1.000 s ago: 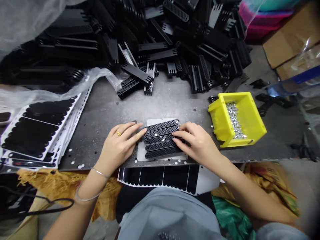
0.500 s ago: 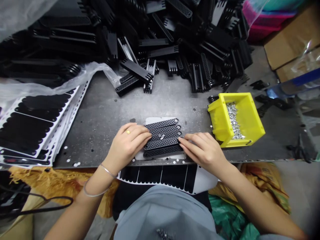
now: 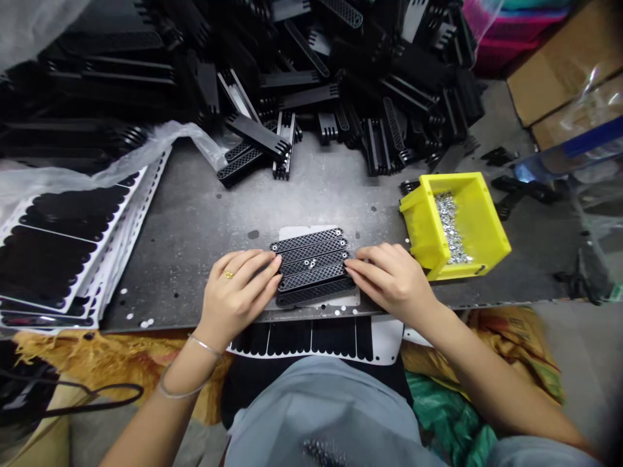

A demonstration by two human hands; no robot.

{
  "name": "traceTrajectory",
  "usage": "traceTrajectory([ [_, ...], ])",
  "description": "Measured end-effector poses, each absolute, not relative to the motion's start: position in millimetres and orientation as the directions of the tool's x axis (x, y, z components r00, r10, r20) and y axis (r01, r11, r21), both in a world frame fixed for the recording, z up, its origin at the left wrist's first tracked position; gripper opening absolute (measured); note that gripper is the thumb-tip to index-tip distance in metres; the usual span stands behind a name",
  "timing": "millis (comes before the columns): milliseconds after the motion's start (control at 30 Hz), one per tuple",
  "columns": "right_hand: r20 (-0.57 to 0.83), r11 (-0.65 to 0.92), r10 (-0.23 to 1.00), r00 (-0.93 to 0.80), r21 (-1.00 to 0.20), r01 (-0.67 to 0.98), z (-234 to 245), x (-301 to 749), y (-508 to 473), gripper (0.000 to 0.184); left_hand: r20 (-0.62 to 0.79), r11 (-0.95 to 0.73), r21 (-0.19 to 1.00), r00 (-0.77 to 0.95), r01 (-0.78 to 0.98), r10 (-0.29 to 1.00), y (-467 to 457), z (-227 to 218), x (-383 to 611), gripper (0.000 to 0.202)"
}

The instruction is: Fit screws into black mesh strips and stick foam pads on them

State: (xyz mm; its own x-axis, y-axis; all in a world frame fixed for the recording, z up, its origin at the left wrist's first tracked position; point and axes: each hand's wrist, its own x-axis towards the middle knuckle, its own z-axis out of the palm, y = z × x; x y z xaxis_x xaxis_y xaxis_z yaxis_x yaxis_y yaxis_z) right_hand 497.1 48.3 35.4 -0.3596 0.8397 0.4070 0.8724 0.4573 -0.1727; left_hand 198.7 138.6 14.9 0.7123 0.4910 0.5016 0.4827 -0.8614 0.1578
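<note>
Five black mesh strips [image 3: 311, 269] side by side, lower centre of frame, on one white sheet [image 3: 302, 231]; left hand [image 3: 236, 292], fingers [image 3: 257, 269] pressed together against their left ends; right hand [image 3: 389, 279], fingers [image 3: 370, 266] pressed together at their right ends; one yellow bin [image 3: 418, 220] of metal fasteners [image 3: 450, 227] at right.

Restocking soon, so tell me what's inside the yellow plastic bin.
The yellow plastic bin holds a heap of small silver fasteners; the bin floor beneath them is covered.
</note>
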Motion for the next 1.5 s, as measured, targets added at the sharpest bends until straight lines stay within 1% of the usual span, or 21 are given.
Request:
traceTrajectory([
  [67, 0.403, 0.466, 0.833, -0.379, -0.144, 0.873, 36.8, 497.6, 49.4, 0.01, 0.495, -0.854, 0.16, 0.708, 0.495, 0.503, 136.7, 13.8, 197.1, 0.031],
  [167, 0.374, 0.513, 0.806, -0.46, -0.054, 0.856, 41.0, 501.3, 44.2, 0.013, 0.49, -0.846, 0.178, 0.7, 0.503, 0.519, 135.0, 15.3, 196.1, 0.029],
  [233, 0.345, 0.545, 0.785, -0.515, 0.013, 0.838, 44.3, 503.3, 37.8, 0.018, 0.482, -0.834, 0.213, 0.687, 0.51, 0.543, 134.1, 19.5, 197.8, 0.025],
  [300, 0.326, 0.558, 0.778, -0.537, 0.034, 0.829, 47.3, 502.3, 32.6, 0.022, 0.45, -0.813, 0.267, 0.678, 0.518, 0.58, 133.2, 25.5, 203.2, 0.023],
  [367, 0.325, 0.538, 0.799, -0.506, -0.01, 0.843, 48.7, 496.7, 32.2, 0.021, 0.411, -0.805, 0.318, 0.692, 0.502, 0.594, 132.9, 31.1, 212.4, 0.023],
  [433, 0.338, 0.489, 0.836, -0.432, -0.102, 0.866, 47.2, 486.6, 38.5, 0.018, 0.388, -0.82, 0.344, 0.726, 0.457, 0.567, 133.8, 34.4, 224.1, 0.023],
  [500, 0.341, 0.446, 0.866, -0.367, -0.193, 0.874, 42.7, 474.4, 50.4, 0.019, 0.385, -0.843, 0.338, 0.757, 0.418, 0.529, 136.5, 35.3, 234.8, 0.019],
  [567, 0.34, 0.437, 0.876, -0.342, -0.26, 0.861, 37.2, 464.0, 63.6, 0.02, 0.383, -0.859, 0.316, 0.774, 0.402, 0.504, 140.2, 35.3, 240.7, 0.017],
  [667, 0.351, 0.456, 0.871, -0.345, -0.314, 0.833, 33.3, 459.1, 74.9, 0.017, 0.38, -0.871, 0.29, 0.787, 0.397, 0.486, 143.6, 37.3, 236.5, 0.014],
  [733, 0.364, 0.469, 0.862, -0.352, -0.312, 0.826, 35.4, 464.7, 72.3, 0.015, 0.377, -0.866, 0.277, 0.782, 0.417, 0.497, 142.0, 40.0, 226.9, 0.012],
  [800, 0.376, 0.481, 0.85, -0.369, -0.27, 0.834, 40.1, 475.2, 62.2, 0.013, 0.371, -0.845, 0.263, 0.76, 0.465, 0.534, 137.8, 41.9, 215.9, 0.009],
  [933, 0.349, 0.506, 0.826, -0.442, -0.115, 0.855, 48.4, 497.1, 34.5, 0.009, 0.401, -0.817, 0.233, 0.713, 0.528, 0.575, 130.2, 39.1, 203.5, 0.009],
  [1067, 0.303, 0.57, 0.777, -0.552, 0.033, 0.821, 48.7, 505.2, 18.3, 0.018, 0.445, -0.849, 0.194, 0.727, 0.492, 0.523, 129.5, 31.3, 202.4, 0.014],
  [1133, 0.311, 0.592, 0.755, -0.577, 0.055, 0.804, 47.2, 504.2, 16.3, 0.02, 0.459, -0.863, 0.18, 0.735, 0.473, 0.499, 129.1, 28.1, 201.0, 0.018],
  [1300, 0.372, 0.553, 0.775, -0.51, -0.01, 0.833, 44.7, 496.9, 18.0, 0.017, 0.472, -0.867, 0.159, 0.735, 0.472, 0.487, 123.7, 23.5, 195.5, 0.025],
  [1400, 0.377, 0.516, 0.808, -0.453, -0.08, 0.853, 44.9, 493.0, 20.7, 0.011, 0.468, -0.861, 0.166, 0.73, 0.481, 0.498, 123.2, 22.0, 193.6, 0.027],
  [1500, 0.36, 0.471, 0.845, -0.395, -0.153, 0.869, 45.0, 489.1, 26.2, 0.007, 0.455, -0.881, 0.159, 0.759, 0.446, 0.466, 126.3, 20.7, 190.6, 0.031],
])
